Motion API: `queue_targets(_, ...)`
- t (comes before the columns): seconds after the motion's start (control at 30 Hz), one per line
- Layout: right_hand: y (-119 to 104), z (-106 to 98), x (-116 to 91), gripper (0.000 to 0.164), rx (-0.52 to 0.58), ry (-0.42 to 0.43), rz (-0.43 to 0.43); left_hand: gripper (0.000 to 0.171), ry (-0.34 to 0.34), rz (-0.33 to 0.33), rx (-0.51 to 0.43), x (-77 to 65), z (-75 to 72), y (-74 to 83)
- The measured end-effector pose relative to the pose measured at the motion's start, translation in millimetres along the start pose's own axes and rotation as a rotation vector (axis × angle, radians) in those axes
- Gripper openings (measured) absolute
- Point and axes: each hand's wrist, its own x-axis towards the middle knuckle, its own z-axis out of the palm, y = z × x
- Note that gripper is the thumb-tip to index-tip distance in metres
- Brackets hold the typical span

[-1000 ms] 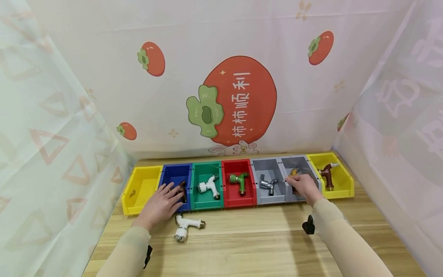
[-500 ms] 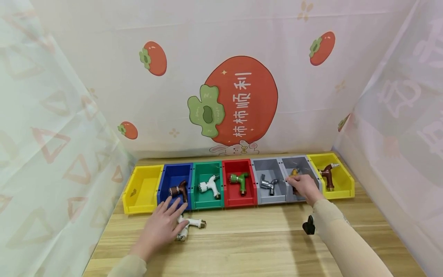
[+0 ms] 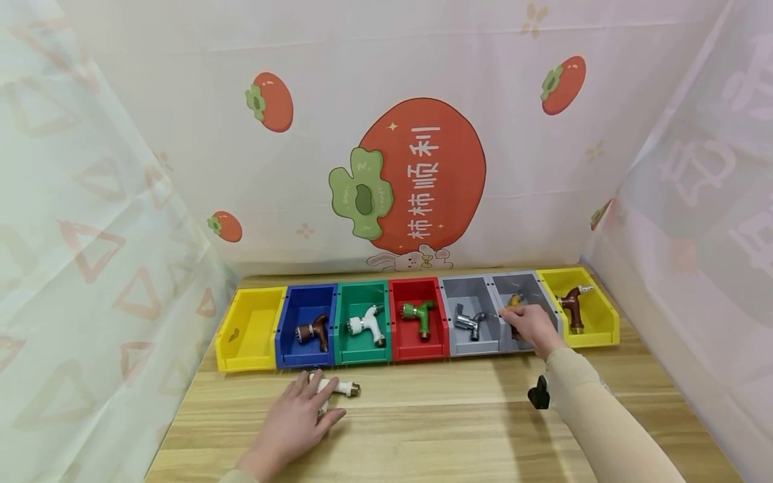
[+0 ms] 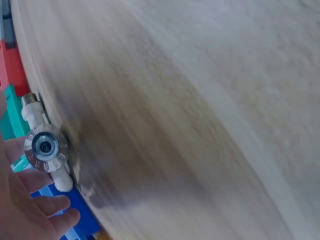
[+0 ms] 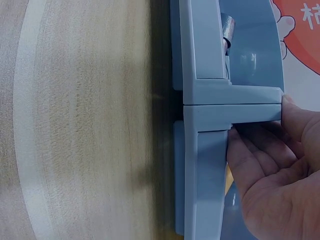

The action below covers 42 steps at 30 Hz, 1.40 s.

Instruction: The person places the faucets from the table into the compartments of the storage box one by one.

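A white tap [image 3: 341, 388] lies on the wooden table in front of the blue bin. My left hand [image 3: 296, 419] is over its left part with fingers spread, hiding much of it. In the left wrist view the fingers [image 4: 52, 205] lie loosely beside the tap's round handle [image 4: 46, 146]. My right hand [image 3: 531, 325] is at the right grey bin [image 3: 534, 290], its thumb on the top of the wall between the two grey bins and its fingers [image 5: 250, 160] curled inside against that wall. A yellow tap [image 3: 515, 300] in this bin is partly hidden behind the hand.
Along the back wall runs a row of bins. A brown tap [image 3: 313, 331] lies in the blue bin, a white one [image 3: 366, 325] in the green, a green one [image 3: 419, 315] in the red, a chrome one [image 3: 468, 322] in the left grey, and a red-brown one [image 3: 571, 310] in the right yellow.
My left hand has drawn back from the blue bin, uncovering the brown tap, and come down over the white tap on the table. The right hand has stayed at the grey bin.
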Motion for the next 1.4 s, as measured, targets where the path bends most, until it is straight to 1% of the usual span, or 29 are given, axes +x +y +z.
queue_targets(0.07,0.1,0.2,0.2,0.056,0.001,-0.005,-0.001,0.067,0.003,0.010,0.009,1.1,1.5,2.2)
queue_targets(0.27,0.9,0.4,0.4,0.057,0.007,-0.005,0.000,0.066,-0.007,0.054,-0.013,5.9,2.3,10.5)
queue_targets(0.43,0.5,0.7,0.9,0.058,0.010,-0.004,0.005,0.067,-0.006,0.091,0.005,9.0,6.5,19.5)
queue_targets(0.6,0.0,1.6,1.7,0.057,0.016,0.004,0.008,0.069,-0.006,0.124,0.023,9.3,9.5,29.0)
queue_targets(0.83,0.1,1.0,2.0,0.056,0.022,0.004,0.002,0.067,0.080,0.158,0.057,5.8,13.0,42.8)
queue_targets(1.03,0.7,0.7,2.0,0.057,0.020,0.004,0.004,0.064,0.097,0.171,0.053,5.5,14.4,54.3)
queue_targets(1.13,1.2,0.9,2.0,0.058,0.021,0.001,0.010,0.057,0.133,0.182,0.053,5.7,16.6,58.6)
queue_targets(1.3,1.9,1.5,1.9,0.059,0.027,-0.002,0.012,0.043,0.221,0.198,0.049,4.8,20.8,62.5)
queue_targets(1.4,1.7,1.5,1.3,0.058,0.025,0.000,0.011,0.040,0.231,0.189,0.047,4.9,21.2,63.9)
